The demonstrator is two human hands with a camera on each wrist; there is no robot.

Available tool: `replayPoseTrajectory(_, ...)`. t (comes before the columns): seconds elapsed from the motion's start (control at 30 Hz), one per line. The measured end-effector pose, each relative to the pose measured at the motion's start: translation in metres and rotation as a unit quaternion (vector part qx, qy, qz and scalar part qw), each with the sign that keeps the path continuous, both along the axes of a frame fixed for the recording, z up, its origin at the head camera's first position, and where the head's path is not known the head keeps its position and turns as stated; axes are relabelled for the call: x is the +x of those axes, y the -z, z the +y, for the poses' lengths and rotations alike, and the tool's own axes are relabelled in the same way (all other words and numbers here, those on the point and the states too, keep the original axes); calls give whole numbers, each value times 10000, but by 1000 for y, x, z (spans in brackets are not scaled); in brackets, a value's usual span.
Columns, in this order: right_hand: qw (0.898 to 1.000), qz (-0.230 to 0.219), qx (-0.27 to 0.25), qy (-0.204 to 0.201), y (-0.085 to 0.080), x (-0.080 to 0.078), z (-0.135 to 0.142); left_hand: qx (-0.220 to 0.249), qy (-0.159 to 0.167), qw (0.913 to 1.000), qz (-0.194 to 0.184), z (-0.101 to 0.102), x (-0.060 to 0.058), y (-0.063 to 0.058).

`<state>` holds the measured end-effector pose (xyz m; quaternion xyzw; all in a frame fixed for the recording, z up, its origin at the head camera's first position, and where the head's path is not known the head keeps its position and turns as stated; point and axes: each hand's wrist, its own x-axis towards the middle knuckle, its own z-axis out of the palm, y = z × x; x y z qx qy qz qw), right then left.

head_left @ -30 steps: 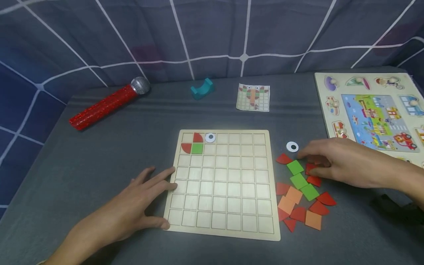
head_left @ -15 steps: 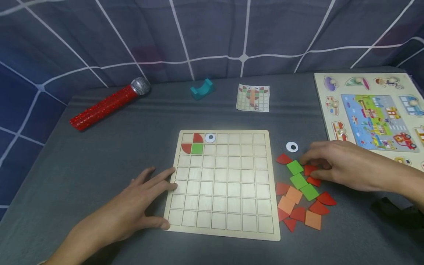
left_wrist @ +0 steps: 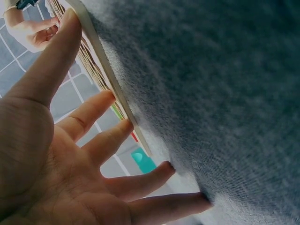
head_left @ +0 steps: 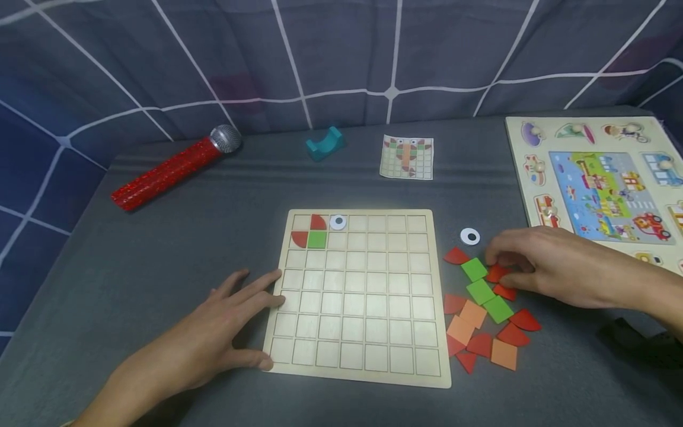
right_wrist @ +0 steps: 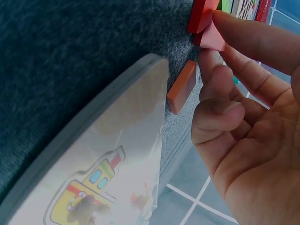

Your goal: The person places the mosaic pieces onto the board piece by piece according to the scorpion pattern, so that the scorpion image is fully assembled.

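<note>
My left hand [head_left: 213, 326] lies at the left edge of the wooden grid board [head_left: 352, 314], fingers spread, with the thumb and two fingertips touching the rim. On the board's upper left sit two red quarter-round tiles, a green square tile [head_left: 317, 239] and a round eye tile [head_left: 338, 222]. Right of the board, my right hand [head_left: 539, 267] pinches a red tile [right_wrist: 212, 38] between thumb and index finger; its full outline is partly hidden by the fingers. Around it lie green squares [head_left: 481, 292], orange squares [head_left: 504, 354], other red tiles [head_left: 525, 320] and a second eye tile [head_left: 470, 236].
A small pattern card [head_left: 407, 157] lies behind the board. Further left are a teal curved block [head_left: 325, 143] and a red glittery microphone [head_left: 165, 172]. A knobbed picture puzzle [head_left: 520, 154] occupies the back right, partly under the right forearm. Patterned cloth hangs behind.
The right hand has drawn back slightly to the right from the eye tile. The red tile at its fingers has shifted a little left and turned. The left hand stays put.
</note>
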<state>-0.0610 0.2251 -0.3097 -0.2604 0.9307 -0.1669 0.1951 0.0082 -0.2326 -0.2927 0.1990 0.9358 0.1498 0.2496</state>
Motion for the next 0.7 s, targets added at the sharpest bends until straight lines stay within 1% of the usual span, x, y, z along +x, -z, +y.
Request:
replayPoseTrajectory(0.13,9999,-63,-104,-31,-1,0,-1,0,-11,10000,-22,0,0,0)
replayPoseTrajectory(0.33,9999,-129,-89,-48,-1,0,-1,-10,-35,9999,-107,0,-1,0)
replayPoseTrajectory(0.5,9999,-78,-42,-78,0,0,-1,19,-17,10000,-68,0,0,0)
replayPoseTrajectory(0.7,9999,-10,-29,-120,-2,0,-2,-2,-55,9999,-122,0,-1,0)
